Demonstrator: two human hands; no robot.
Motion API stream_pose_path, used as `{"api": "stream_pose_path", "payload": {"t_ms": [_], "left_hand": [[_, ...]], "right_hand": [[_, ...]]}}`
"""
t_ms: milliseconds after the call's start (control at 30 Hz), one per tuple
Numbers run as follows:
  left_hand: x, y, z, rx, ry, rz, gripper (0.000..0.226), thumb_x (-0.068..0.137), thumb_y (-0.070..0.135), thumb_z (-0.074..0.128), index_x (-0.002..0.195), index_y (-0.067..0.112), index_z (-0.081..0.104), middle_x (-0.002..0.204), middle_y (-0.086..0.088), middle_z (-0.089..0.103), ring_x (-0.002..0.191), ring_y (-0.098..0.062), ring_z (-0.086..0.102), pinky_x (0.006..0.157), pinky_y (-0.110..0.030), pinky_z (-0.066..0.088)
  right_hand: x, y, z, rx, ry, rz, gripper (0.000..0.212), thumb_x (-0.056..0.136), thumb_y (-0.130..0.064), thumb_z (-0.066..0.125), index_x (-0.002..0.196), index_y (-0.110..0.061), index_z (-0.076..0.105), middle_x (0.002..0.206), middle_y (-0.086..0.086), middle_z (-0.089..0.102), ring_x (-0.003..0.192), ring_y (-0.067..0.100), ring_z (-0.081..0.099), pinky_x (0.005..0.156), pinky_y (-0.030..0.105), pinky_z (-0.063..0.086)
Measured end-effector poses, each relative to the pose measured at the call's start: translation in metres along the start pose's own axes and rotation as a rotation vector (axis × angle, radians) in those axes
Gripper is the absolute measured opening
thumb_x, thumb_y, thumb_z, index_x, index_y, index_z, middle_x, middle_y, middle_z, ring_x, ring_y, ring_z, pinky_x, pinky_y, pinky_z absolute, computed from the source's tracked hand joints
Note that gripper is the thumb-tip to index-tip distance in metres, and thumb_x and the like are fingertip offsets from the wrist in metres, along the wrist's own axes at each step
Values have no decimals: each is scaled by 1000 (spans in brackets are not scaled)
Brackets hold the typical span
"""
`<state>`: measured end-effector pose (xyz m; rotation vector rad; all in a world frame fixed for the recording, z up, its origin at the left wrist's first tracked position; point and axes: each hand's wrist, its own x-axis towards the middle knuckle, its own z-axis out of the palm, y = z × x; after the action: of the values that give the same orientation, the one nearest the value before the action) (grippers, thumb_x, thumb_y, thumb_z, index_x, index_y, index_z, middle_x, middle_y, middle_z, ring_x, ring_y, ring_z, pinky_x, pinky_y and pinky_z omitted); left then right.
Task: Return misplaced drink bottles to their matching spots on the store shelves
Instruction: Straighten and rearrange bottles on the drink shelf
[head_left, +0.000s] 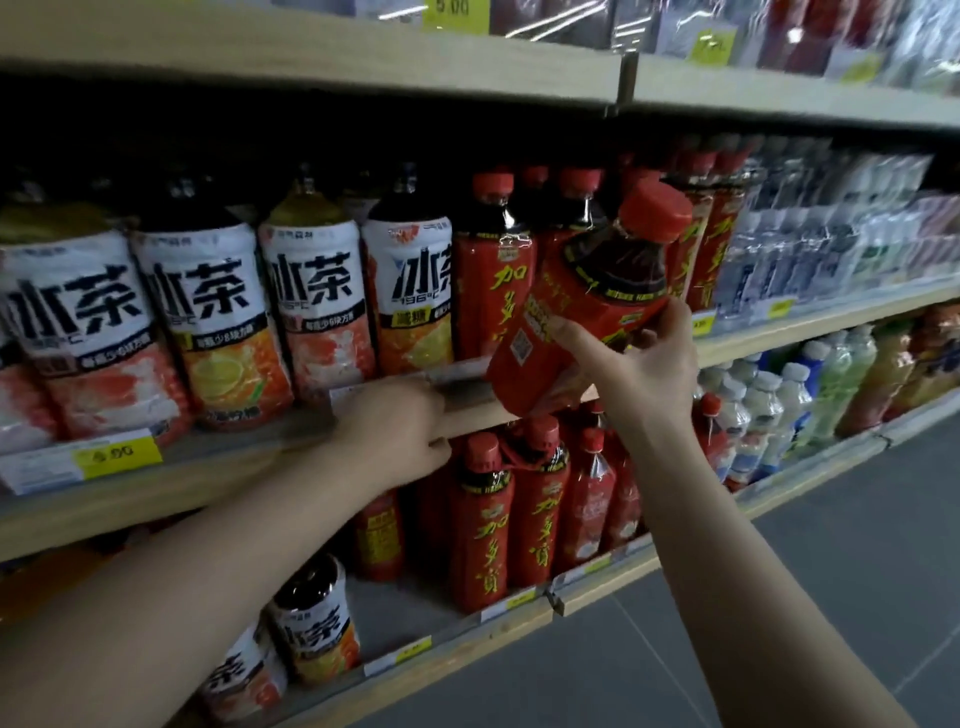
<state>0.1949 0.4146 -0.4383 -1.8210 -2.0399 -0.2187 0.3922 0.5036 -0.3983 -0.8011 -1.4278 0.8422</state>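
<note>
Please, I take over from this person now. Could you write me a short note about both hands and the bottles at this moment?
Right hand: grips a red bottle, which is tilted in front of the middle shelf.
Left hand: holds that shelf's front edge.
The matching red bottles stand on that shelf just behind the held one.
Done: the bottle is at its row.
Left: it is not yet set down, so stand it upright among them.

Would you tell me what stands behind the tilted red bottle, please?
Matching upright red bottles on the shelf; the held bottle and right hand cover their lower parts.
</note>
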Motion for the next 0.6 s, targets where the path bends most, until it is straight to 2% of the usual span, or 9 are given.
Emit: {"api": "stream_pose_path", "payload": {"t_ms": [100, 200, 267, 333, 433, 500, 600], "left_hand": [[-1, 1, -3, -26, 15, -60, 32, 80, 42, 57, 101, 22, 69, 102, 2, 64, 96, -20, 58, 69, -28, 44], [-3, 11, -7, -40, 6, -130, 32, 73, 39, 65, 98, 18, 70, 99, -1, 65, 94, -24, 60, 69, -31, 49], [-9, 19, -1, 30, -58, -119, 47, 59, 35, 78, 98, 10, 70, 95, -9, 67, 89, -30, 62, 63, -35, 54], [-19, 27, 9, 83, -42, -124, 66, 45, 36, 84, 100, 3, 68, 92, -14, 66, 84, -33, 60, 59, -37, 55], [-25, 38, 24, 88, 63, -228, 75, 45, 40, 81, 108, 5, 61, 93, -12, 61, 86, -29, 43, 68, -40, 46], [-20, 38, 30, 109, 108, -261, 81, 47, 41, 81, 117, 7, 60, 92, -11, 59, 86, -28, 39, 74, -41, 37], [-14, 35, 37, 151, 86, -277, 88, 49, 42, 82, 129, 13, 59, 102, -11, 62, 94, -29, 40, 85, -42, 37]], "right_hand": [[19, -4, 4, 10, -16, -21, 97, 38, -73, 79, 119, -31, 47, 106, -24, 59, 94, -14, 56, 73, 7, 47], [33, -6, 11, 33, -72, 20, 97, 39, -71, 81, 120, -32, 46, 107, -23, 59, 95, -13, 56, 79, 15, 51], [41, -8, 14, 10, -118, 15, 90, 40, -71, 81, 115, -37, 44, 105, -25, 58, 95, -15, 56, 80, 17, 51], [46, -11, 13, -3, -162, 4, 85, 42, -71, 81, 111, -42, 42, 104, -26, 57, 96, -17, 54, 79, 16, 48], [54, -14, 13, 3, -210, 1, 73, 44, -69, 81, 101, -52, 40, 106, -24, 57, 98, -15, 53, 78, 12, 45], [59, -14, 14, 21, -232, -6, 74, 46, -66, 82, 104, -50, 39, 107, -24, 56, 100, -14, 52, 80, 13, 44], [66, -9, 17, 59, -260, -15, 78, 50, -59, 84, 111, -42, 39, 107, -26, 54, 100, -17, 51, 86, 15, 44]]}}
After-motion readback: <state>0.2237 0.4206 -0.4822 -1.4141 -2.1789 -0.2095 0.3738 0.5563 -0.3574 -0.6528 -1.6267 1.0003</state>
